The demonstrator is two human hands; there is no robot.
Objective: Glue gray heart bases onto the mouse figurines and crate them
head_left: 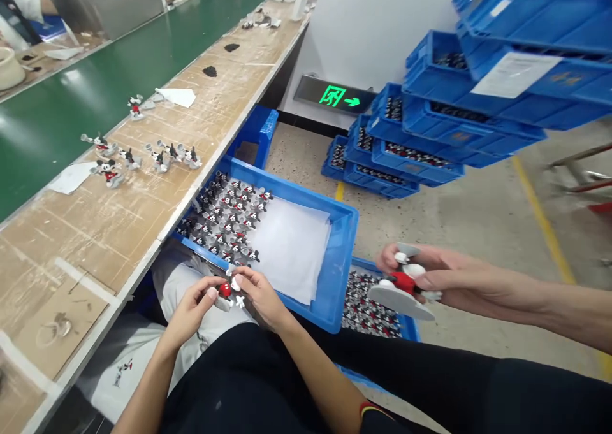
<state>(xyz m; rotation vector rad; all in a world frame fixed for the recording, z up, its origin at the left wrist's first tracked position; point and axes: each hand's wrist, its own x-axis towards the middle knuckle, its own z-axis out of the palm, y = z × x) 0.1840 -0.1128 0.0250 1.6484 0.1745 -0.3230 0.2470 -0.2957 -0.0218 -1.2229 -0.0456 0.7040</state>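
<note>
I count two hands belonging to the wearer, both centred over the lap. The left hand (191,310) and right hand (262,297) pinch one small Mickey Mouse figurine (225,290) between them, fingers closed on it, just off the corner of a blue plastic crate (340,249). The fingers hide much of the piece, so I cannot make out all of it. One co-worker's hand (414,269) at right grips a larger figurine (402,283). The crate holds a white paper sheet (289,249) beside a packed group of figurines (224,217), too many to count. A second crate (373,306) lies partly hidden beneath it. Seven loose figurines (191,158) stand on the wooden workbench (86,236). At least six stacked blue crates (459,118) run out of frame above the speckled floor (454,217), and one green exit sign (332,96) shows on the wall.
</note>
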